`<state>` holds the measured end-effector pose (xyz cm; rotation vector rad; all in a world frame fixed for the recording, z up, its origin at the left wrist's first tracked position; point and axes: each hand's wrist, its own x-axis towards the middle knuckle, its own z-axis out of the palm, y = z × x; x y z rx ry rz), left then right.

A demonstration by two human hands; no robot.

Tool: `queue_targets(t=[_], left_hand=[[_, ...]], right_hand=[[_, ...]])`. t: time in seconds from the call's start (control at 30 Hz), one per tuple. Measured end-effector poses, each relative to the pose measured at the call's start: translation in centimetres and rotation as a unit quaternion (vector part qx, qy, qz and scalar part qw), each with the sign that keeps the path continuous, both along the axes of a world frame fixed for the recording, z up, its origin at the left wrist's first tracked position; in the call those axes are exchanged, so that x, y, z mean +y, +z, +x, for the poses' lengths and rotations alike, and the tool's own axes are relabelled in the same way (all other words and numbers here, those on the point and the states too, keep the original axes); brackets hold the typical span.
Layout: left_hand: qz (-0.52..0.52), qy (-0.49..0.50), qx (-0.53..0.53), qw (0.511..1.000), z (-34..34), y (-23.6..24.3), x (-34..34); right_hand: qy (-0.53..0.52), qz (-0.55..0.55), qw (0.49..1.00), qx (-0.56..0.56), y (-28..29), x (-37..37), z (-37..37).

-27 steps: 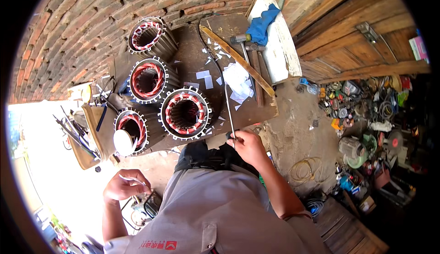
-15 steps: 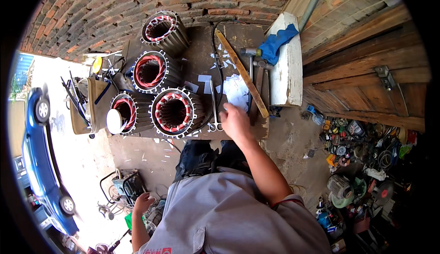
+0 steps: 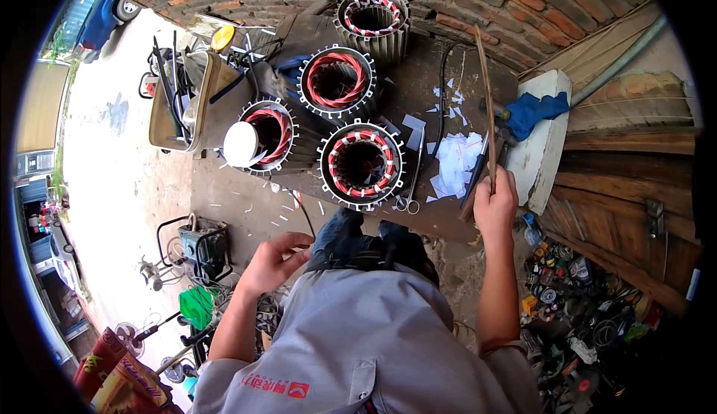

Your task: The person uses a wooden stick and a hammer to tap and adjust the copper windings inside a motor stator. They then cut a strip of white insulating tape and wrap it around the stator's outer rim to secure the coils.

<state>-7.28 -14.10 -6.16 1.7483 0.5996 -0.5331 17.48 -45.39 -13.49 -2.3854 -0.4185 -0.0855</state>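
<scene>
1. The right hand (image 3: 496, 206) is gripping the near end of a long wooden strip (image 3: 489, 108), fingers wrapped around it.
2. The strip is extending over the table's (image 3: 417, 89) right side, beside white paper pieces (image 3: 455, 164).
3. The left hand (image 3: 275, 263) is hovering beside the person's leg (image 3: 336, 235), fingers loosely curled, holding nothing I'm seeing.
4. Scissors (image 3: 416, 175) are lying between the paper and four red-ringed metal cylinders (image 3: 363, 84).
</scene>
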Motion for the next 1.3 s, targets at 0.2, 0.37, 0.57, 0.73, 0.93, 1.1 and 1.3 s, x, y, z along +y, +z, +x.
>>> queue_targets(t=[0.2,0.37,0.57,0.73,0.93,1.1,1.3], left_hand=[[-0.297,0.093,-0.348,0.884,12.4,5.4,-1.5],[-0.215,0.168,-0.352,0.895,13.8,4.4,3.2],[-0.059,0.158,-0.213,0.962,9.0,-2.4,1.8],[0.08,0.116,-0.276,0.951,9.7,-7.0,-1.0],[0.033,0.198,-0.255,0.946,11.5,-9.1,-2.0],[-0.016,0.242,-0.257,0.935,12.5,-9.5,-2.0],[-0.082,0.272,-0.245,0.927,12.5,-9.4,-2.4]], right_hand=[[0.222,0.219,0.95,-0.014,7.9,11.2,-9.1],[0.128,0.433,0.885,0.112,8.4,13.4,-8.2],[0.045,0.675,0.7,0.228,11.5,11.3,1.3],[0.024,0.706,0.661,0.255,12.0,18.7,1.1],[-0.033,0.622,0.728,0.287,8.5,24.3,0.5],[0.184,0.533,0.793,0.231,6.1,24.8,0.2],[0.295,0.403,0.768,0.4,6.8,23.4,2.2]])
